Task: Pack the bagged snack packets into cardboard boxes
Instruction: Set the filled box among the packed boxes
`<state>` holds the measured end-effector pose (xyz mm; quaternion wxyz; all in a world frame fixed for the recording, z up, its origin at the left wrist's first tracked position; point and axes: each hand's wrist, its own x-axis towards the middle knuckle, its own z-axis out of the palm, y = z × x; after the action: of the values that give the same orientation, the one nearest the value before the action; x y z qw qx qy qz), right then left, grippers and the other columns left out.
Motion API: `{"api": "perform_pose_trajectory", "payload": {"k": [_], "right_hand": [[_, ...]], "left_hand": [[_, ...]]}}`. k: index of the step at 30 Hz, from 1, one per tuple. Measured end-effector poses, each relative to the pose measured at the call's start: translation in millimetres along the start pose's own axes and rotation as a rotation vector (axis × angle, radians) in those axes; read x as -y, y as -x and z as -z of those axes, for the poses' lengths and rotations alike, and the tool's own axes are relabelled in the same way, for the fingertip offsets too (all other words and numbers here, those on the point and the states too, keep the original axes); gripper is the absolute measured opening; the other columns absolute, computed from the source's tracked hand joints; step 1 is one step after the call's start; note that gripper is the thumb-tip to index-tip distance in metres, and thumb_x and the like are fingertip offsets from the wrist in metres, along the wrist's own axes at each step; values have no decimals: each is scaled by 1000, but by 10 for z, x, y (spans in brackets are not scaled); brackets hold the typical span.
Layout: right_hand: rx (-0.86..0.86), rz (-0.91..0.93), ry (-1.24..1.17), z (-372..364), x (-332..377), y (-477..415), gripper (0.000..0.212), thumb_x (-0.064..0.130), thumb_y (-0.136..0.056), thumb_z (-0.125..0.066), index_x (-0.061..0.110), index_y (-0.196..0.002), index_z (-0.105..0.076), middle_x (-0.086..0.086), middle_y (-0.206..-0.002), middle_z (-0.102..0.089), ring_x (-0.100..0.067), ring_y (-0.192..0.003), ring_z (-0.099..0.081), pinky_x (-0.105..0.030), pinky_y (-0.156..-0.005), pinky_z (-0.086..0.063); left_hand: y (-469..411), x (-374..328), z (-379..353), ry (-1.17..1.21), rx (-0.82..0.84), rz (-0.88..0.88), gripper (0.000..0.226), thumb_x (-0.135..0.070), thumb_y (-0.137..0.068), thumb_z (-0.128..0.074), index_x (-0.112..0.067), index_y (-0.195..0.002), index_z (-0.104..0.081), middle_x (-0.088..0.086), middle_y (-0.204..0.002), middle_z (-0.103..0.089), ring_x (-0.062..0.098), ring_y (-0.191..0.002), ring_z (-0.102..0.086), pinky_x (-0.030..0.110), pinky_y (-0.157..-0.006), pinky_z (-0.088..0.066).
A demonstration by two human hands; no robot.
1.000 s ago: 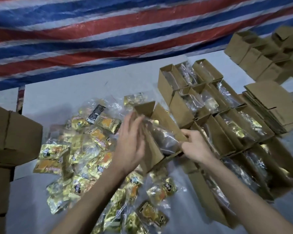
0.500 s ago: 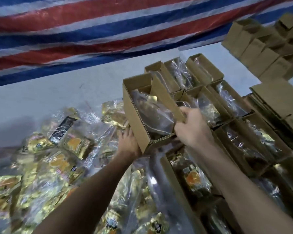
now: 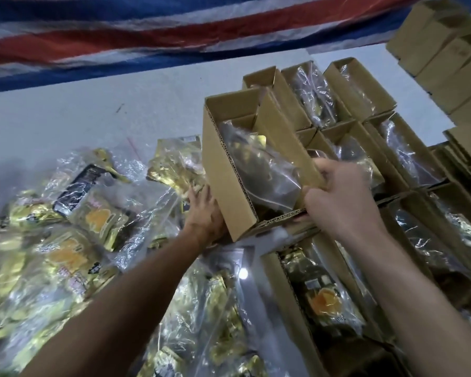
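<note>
Head view: at the centre of the frame both hands hold one open cardboard box (image 3: 229, 175), tilted with its opening towards the camera. The left hand (image 3: 205, 212) lies flat against the box's left wall near the bottom corner, fingers fairly straight and pressing on the cardboard, not curled round anything. The right hand (image 3: 343, 198) grips the box's right wall at its near end, fingers hooked over the rim. Inside the box lies a clear bag of snack packets (image 3: 259, 170), filling most of it.

In the lower left of the frame, a loose pile of bagged packets (image 3: 79, 227) spreads over the grey tabletop (image 3: 93, 110), touching the held box. They are gold, with orange pictures and black labels; the print is too blurred to read.

To the right stand rows of filled boxes (image 3: 365, 96), side by side. In the upper right are more cardboard boxes (image 3: 441, 58). A red, white and blue striped tarp (image 3: 174, 31) runs across the top.
</note>
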<state>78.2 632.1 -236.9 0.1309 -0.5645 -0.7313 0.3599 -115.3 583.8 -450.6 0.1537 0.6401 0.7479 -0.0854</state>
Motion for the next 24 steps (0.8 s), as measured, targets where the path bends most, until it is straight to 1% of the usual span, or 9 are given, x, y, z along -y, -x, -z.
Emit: {"api": "perform_pose_trajectory", "payload": {"k": [3, 5, 7, 12, 15, 17, 20, 22, 24], "right_hand": [[36, -16, 21, -33, 13, 22, 19, -12, -72, -48, 0, -83, -60, -17, -63, -52, -27, -53, -46, -37, -45, -42], [45, -35, 29, -54, 31, 39, 22, -12, -71, -48, 0, -84, -61, -21, -68, -60, -37, -59, -57, -44, -50, -54], [46, -63, 16, -75, 46, 51, 24, -11, -69, -46, 2, -81, -61, -25, -76, -64, -43, -70, -65, -53, -59, -59], [25, -91, 17, -125, 56, 77, 23, -7, -72, -47, 4, -86, -62, -21, -85, -68, -40, -77, -68, -51, -68, -61], [2, -94, 32, -181, 65, 63, 27, -6, -79, -52, 19, -86, -61, -8, -90, -67, -32, -80, -69, -48, -74, -61], [-21, -104, 62, -233, 73, 31, 32, -6, -82, -54, 21, -97, -64, -1, -86, -62, -31, -84, -69, -48, -82, -59], [-58, -157, 128, -333, 69, 5, 46, -7, -86, -55, 10, -129, -60, 8, -77, -42, -30, -93, -63, -44, -94, -53], [-61, -155, 169, -399, 57, 12, 47, -6, -87, -54, 7, -132, -58, -3, -89, -54, -34, -98, -59, -44, -95, -49], [-55, -154, 195, -462, 40, 16, 44, -5, -87, -55, 5, -130, -58, -17, -112, -61, -40, -107, -59, -45, -95, -48]], "left_hand": [[98, 46, -75, -4, -4, -26, 68, -56, -97, -38, -29, -155, -18, 10, -164, -13, 34, -151, -9, 69, -114, -7], [164, 98, -125, 3, 21, -12, 55, -53, -100, -28, -37, -153, -23, 10, -165, -8, 34, -151, -8, 70, -114, -6], [253, 132, -136, 20, 26, 1, 50, -52, -102, -22, -43, -151, -22, 8, -166, -1, 34, -151, -8, 71, -114, -5], [470, 199, -144, 78, 51, 25, 49, -50, -103, -16, -51, -150, -2, 3, -166, 8, 31, -152, -3, 71, -114, -1], [617, 246, -156, 92, 75, 46, 48, -51, -103, -13, -55, -149, 0, 2, -166, 5, 30, -152, -2, 68, -116, -2], [730, 268, -188, 96, 90, 73, 49, -54, -102, -11, -56, -150, 0, 1, -166, 3, 30, -152, -3, 66, -118, -3], [899, 307, -232, 111, 99, 100, 49, -55, -101, -11, -57, -149, -2, -1, -167, -1, 28, -152, -4, 64, -118, -3], [997, 348, -282, 93, 94, 105, 50, -54, -101, -11, -56, -149, -1, -1, -167, -3, 28, -152, -6, 64, -118, -4], [1089, 385, -324, 79, 102, 117, 50, -54, -101, -11, -56, -149, 3, -1, -167, -2, 27, -152, -5, 64, -118, -1]]}}
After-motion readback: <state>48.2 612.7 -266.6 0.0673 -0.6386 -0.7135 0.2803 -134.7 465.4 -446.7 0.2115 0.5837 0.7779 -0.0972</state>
